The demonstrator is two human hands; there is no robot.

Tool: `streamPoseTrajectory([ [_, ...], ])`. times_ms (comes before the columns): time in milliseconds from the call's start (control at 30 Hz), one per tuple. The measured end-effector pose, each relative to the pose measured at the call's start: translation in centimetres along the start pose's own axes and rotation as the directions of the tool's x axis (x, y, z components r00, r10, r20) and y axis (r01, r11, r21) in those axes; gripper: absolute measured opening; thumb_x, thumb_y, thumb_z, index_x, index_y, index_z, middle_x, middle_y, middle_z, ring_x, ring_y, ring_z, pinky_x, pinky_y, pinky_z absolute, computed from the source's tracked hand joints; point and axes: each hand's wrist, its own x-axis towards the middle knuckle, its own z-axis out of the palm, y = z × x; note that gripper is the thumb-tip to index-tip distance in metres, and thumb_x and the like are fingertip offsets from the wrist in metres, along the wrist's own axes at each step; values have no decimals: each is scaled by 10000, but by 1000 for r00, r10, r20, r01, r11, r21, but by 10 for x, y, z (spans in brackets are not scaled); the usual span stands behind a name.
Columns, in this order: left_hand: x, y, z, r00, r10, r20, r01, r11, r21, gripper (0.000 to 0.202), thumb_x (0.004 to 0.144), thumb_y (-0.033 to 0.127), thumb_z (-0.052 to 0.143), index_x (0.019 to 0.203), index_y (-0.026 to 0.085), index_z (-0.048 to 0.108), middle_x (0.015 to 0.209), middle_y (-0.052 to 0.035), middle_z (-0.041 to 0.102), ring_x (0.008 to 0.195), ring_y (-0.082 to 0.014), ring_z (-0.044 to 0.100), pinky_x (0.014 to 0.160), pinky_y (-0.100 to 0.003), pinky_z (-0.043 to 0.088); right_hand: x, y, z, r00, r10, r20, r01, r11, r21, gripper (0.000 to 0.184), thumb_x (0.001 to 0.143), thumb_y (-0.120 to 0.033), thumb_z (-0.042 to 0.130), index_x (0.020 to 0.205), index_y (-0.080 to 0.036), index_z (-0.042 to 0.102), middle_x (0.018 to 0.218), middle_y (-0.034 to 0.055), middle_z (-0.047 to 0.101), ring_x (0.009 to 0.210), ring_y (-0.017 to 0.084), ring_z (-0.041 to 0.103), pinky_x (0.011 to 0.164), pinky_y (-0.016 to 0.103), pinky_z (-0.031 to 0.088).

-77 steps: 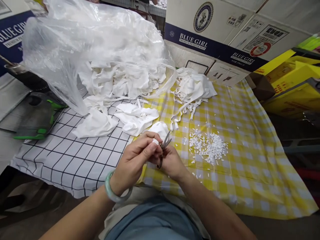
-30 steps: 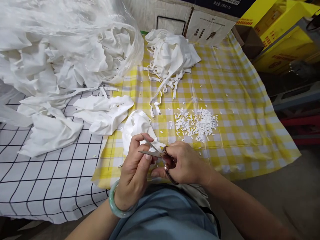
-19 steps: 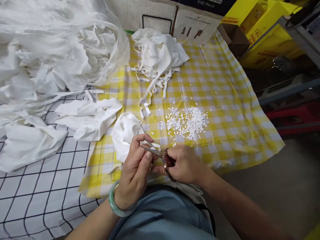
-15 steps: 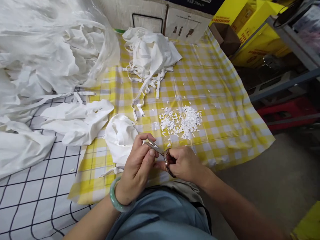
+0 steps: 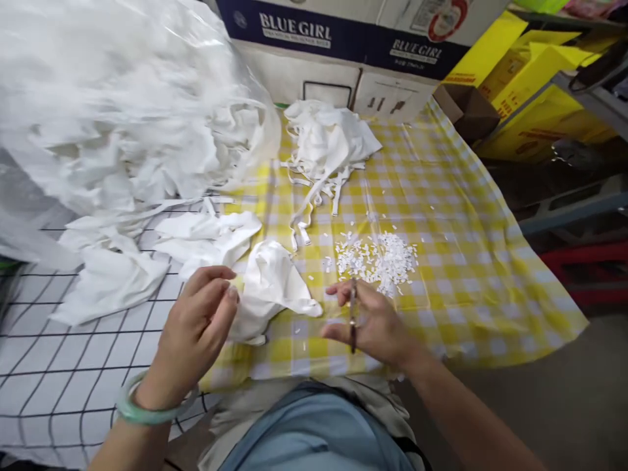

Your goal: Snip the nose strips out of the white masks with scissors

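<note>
A pair of scissors [image 5: 352,320], seen nearly edge-on, is in my right hand [image 5: 380,327], with the thumb and fingers spread at its handles. That hand is just in front of a heap of small white pieces [image 5: 392,258]. My left hand [image 5: 196,333], wearing a green bangle [image 5: 147,415] at the wrist, has its fingers curled and the thumb close to the index finger. Whether something small is pinched there I cannot make out. Between the hands lies a crumpled white cloth piece [image 5: 272,275]; another white cloth [image 5: 210,235] lies beyond the left hand.
A pile of white cloth with straps [image 5: 333,137] lies farther back on the yellow checked cloth [image 5: 471,261]. On the left bulges a clear plastic bag [image 5: 147,98] full of white fabric. Cartons [image 5: 314,33] stand behind; a shelf frame [image 5: 583,209] is at right.
My hands have moved apart: the left went left, and the scissors turned away from it in my right hand. The white cloth piece now lies flatter, reaching rightward. The view has tilted up.
</note>
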Motion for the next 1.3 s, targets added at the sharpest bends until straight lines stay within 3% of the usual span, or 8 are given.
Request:
streamPoseTrajectory([
  [233, 4, -29, 12, 999, 38, -3, -38, 999, -16, 358, 792, 210, 564, 1149, 200, 585, 1083, -105, 677, 992, -265, 672, 835, -396, 572, 68, -22, 80, 962, -259, 91, 270, 953, -136, 212, 685, -62, 685, 718, -210, 538, 756, -5, 605, 747, 169, 582, 713, 285, 484],
  [367, 113, 14, -6, 982, 83, -171, -100, 991, -93, 205, 779, 181, 571, 975, 185, 629, 913, -59, 678, 901, -242, 661, 847, -392, 552, 137, -57, 30, 943, -302, -140, 284, 949, -135, 114, 774, -147, 590, 741, -216, 505, 704, -33, 543, 645, 130, 527, 614, 238, 435],
  [533, 230, 58, -21, 949, 82, -306, -131, 981, -144, 405, 751, 149, 651, 1152, 171, 592, 1225, -112, 590, 1237, -306, 533, 1113, -479, 391, 224, -95, -69, 876, -157, -456, 133, 988, -84, 208, 772, -309, 662, 751, -229, 472, 755, -8, 606, 699, 164, 573, 657, 271, 452],
  [667, 198, 61, 16, 951, 101, -293, -165, 965, -202, 371, 872, 297, 620, 1212, 165, 557, 1348, -149, 530, 1336, -305, 466, 1125, -477, 380, 197, -70, -69, 949, -44, -313, 48, 999, 5, 227, 824, -432, 590, 789, -211, 546, 694, 11, 637, 607, 166, 602, 581, 274, 473],
  [800, 126, 59, 69, 984, 153, -92, -171, 957, -236, 263, 976, 297, 458, 1135, 174, 626, 933, -79, 721, 876, -217, 708, 821, -365, 578, 115, -34, -11, 999, 53, -7, -52, 993, 102, 222, 780, -404, 605, 762, -183, 606, 550, -6, 611, 414, 137, 545, 435, 251, 437],
  [933, 82, 61, 94, 986, 157, -61, -166, 968, -190, 319, 980, 197, 361, 1168, 121, 607, 1115, -174, 710, 1081, -259, 677, 971, -423, 544, 66, -17, 26, 985, 82, -151, -62, 989, 132, 207, 808, -351, 567, 918, -191, 638, 757, 36, 687, 619, 170, 608, 573, 287, 497],
  [1167, 93, -4, 13, 984, 143, -102, -146, 989, -21, 384, 920, 108, 378, 1238, 161, 588, 1371, -143, 585, 1327, -245, 500, 1148, -478, 385, 93, -28, 28, 948, -21, -317, -23, 991, -135, 309, 695, -451, 743, 793, -221, 560, 804, 18, 608, 758, 189, 536, 719, 321, 459],
  [1300, 134, -67, -40, 993, 42, -114, -26, 989, 144, 231, 756, 41, 539, 888, 163, 683, 1195, -164, 656, 1301, -368, 460, 1124, -644, 280, 119, -47, 41, 973, 22, -230, -33, 998, -45, 452, 665, -542, 771, 886, -222, 541, 871, 16, 624, 748, 170, 535, 692, 302, 456],
])
